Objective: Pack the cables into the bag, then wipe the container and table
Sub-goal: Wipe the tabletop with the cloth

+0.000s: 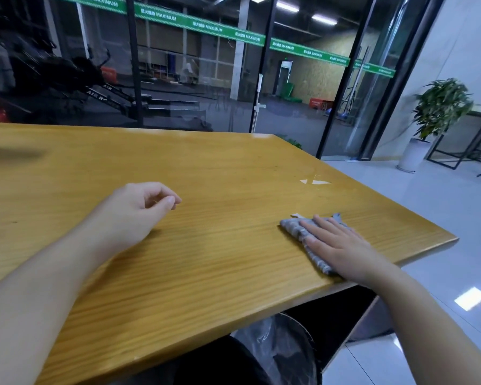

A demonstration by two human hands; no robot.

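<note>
Fingers [314, 225] press cloth [296, 230] flat on wooden table [206, 245] near glass wall [206, 79].

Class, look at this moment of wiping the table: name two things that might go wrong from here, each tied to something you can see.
1. The right hand presses the grey cloth flat close to the table edge; a stroke outward might carry the cloth off the edge.
2. The wet-looking patch lies beyond the cloth; strokes kept near the edge may miss it. The left hand holds nothing.
</note>
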